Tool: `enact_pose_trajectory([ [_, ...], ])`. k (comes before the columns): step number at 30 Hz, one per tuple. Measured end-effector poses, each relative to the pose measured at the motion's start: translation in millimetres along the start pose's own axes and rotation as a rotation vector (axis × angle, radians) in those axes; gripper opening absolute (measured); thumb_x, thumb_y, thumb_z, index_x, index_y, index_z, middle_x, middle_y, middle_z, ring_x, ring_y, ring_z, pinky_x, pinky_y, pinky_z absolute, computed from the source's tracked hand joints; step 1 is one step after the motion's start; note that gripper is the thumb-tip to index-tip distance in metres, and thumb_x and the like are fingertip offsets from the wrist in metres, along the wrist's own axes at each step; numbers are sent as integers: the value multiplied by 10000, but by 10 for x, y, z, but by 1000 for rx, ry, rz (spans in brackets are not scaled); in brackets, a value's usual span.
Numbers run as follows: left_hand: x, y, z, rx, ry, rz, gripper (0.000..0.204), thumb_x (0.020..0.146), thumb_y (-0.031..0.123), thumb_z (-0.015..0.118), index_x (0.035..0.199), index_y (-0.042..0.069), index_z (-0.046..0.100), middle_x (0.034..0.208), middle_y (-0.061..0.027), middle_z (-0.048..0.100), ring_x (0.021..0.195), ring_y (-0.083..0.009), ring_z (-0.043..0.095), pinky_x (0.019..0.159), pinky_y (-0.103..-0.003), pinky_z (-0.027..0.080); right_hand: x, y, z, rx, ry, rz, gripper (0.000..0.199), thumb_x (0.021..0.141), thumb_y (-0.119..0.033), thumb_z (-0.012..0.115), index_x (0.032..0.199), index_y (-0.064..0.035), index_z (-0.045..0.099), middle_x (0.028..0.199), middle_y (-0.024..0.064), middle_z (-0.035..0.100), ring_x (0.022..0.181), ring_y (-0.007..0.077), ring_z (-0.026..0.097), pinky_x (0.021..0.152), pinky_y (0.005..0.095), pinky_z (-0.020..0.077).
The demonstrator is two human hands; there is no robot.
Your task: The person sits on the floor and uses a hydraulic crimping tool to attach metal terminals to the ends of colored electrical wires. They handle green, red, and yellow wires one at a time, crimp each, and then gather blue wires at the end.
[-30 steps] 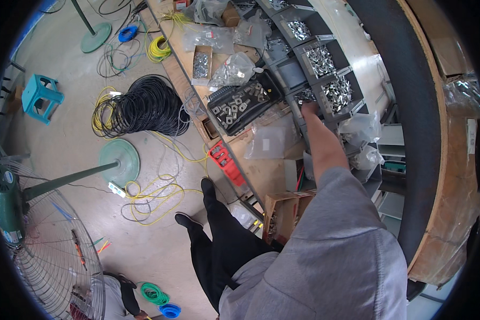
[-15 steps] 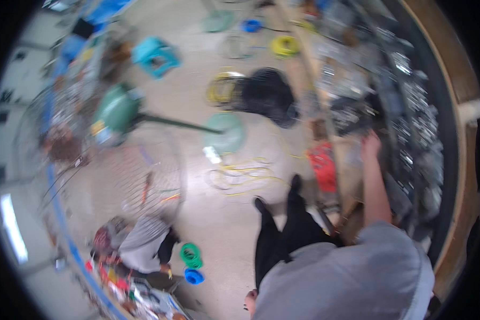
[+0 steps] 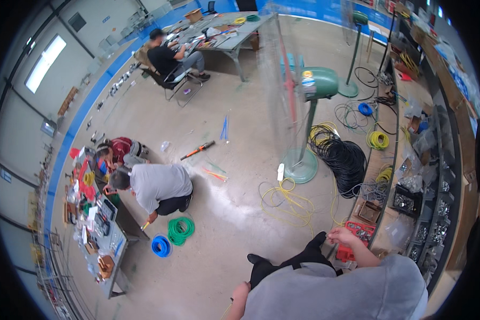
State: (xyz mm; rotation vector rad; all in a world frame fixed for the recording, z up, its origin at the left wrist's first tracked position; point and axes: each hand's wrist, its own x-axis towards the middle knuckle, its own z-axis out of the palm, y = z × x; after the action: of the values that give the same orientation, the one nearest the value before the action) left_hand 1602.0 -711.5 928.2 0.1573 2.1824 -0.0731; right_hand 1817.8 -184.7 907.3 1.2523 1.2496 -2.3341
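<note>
One right hand (image 3: 340, 236), fingertips drawn together, near a red case (image 3: 345, 254)

A person in a grey shirt (image 3: 330, 293) and black trousers (image 3: 310, 258) is seen from above. The right hand is in front of the body; thumb and fingers seem to meet, but whether anything sits between them is too small to tell. The red case, holding small metal parts, lies at the long floor-side edge of a wood-topped table (image 3: 385, 234), near the table's closer end. The left hand (image 3: 241, 293) is low beside the thigh, and I cannot tell how its grip stands (a thin yellow strand (image 3: 226, 310) shows just beside it). Judging by the pose, the step in hand is fingertip handling of something small; the next move calls for a steady right-hand pinch.

Counted: one red case; one black tray (image 3: 414, 211) of metal pieces, farther along the table; one heap of black cable (image 3: 342, 168), beyond the table's long edge; one green coil (image 3: 181, 230) with one blue coil (image 3: 161, 246) just beside it; three other people, namely one seated person (image 3: 168, 61), one crouching person in grey (image 3: 160, 184) and one person in red (image 3: 121, 149).
</note>
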Motion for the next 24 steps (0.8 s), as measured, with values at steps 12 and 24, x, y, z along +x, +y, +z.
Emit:
enact_pose_trajectory([
  [12, 560, -2139, -1738, -366, 154, 22, 457, 966, 418, 570, 1082, 2, 719, 1080, -268, 720, 1055, -426, 690, 930, -501, 541, 1052, 1270, 1946, -1696, -112, 48, 283, 886, -275, 677, 978, -32, 788, 940, 150, 765, 798, 251, 736, 675, 409, 583],
  [24, 2762, -2248, -3502, -728, 139, 81, 347, 974, 310, 572, 1028, -6, 704, 846, -183, 706, 778, -296, 685, 706, -420, 540, 3746, -1196, 3978, -173, 355, 187, 244, 969, -89, 515, 1170, 38, 571, 995, 225, 748, 686, 263, 718, 581, 382, 604],
])
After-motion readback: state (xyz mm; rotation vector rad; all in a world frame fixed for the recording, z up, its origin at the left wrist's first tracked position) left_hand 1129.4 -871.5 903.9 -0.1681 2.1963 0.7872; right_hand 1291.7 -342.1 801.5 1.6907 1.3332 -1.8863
